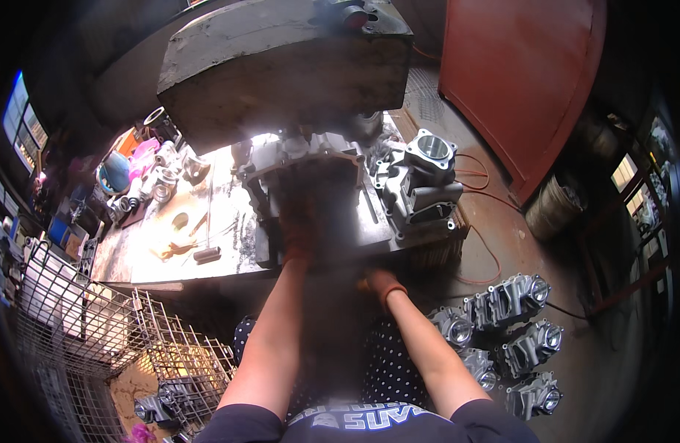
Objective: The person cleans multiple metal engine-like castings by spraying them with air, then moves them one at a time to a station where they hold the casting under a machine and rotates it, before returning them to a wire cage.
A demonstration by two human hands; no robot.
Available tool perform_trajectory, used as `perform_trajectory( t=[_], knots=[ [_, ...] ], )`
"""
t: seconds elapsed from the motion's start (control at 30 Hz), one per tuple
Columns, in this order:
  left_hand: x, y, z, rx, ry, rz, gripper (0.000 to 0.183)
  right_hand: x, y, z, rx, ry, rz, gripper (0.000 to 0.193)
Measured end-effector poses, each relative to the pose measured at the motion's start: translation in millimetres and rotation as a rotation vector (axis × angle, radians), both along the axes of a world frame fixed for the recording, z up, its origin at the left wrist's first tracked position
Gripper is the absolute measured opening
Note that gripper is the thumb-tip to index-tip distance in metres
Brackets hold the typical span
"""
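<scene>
A large grey metal casting [303, 159] with an arched rim stands on the bench, below a heavy block-shaped machine head [288, 88]. My left hand [299, 232], in an orange-red glove, reaches into the casting's hollow; shadow and a dark smear hide its fingers. My right hand [384, 282], gloved alike, is low at the bench's front edge. Its fingers look curled around something there, with a bit of yellow at their tips, but the dark smear covers what they hold. To the right of the arched casting sits another metal housing [421, 181] with a round bore on top.
On the bright bench top [237, 221] lie a small dark cylinder-headed tool [207, 255] and several metal parts [163, 177]. Several castings [532, 347] stand on the floor at right. A wire cage [81, 310] is at left. A red panel [521, 81] and an orange hose [495, 258] are at right.
</scene>
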State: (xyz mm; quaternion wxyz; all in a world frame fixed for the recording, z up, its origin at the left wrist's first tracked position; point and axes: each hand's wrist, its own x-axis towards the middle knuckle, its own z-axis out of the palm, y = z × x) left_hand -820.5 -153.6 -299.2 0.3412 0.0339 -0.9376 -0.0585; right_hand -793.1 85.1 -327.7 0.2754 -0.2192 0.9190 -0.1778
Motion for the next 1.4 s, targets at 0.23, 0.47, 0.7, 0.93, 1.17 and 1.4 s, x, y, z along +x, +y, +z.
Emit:
perform_trajectory(
  t=[0.23, 0.47, 0.7, 0.93, 1.17, 1.4],
  knots=[
    [6, 8, 10, -0.132, 0.015, 0.048, 0.059, -1, -1, 2, 0.003, -0.054, 0.049, 0.048],
    [20, 21, 37, -0.134, 0.015, 0.010, 0.045, -4, -10, -3, 0.065, -0.100, 0.018, 0.045],
    [14, 15, 28, -0.124, 0.134, 0.006, 0.070, -1, -14, -17, -0.077, -0.004, 0.020, 0.038],
    [12, 18, 21, -0.152, 0.094, 0.026, 0.069, -2, -13, -24, -0.040, 0.001, -0.003, 0.040],
    [10, 14, 14, -0.164, 0.209, -0.029, 0.066, -3, -16, -34, -0.074, 0.007, -0.048, 0.042],
    [16, 18, 29, -0.158, 0.170, -0.022, 0.070, -6, -15, -17, 0.029, -0.057, 0.097, 0.052]
  ],
)
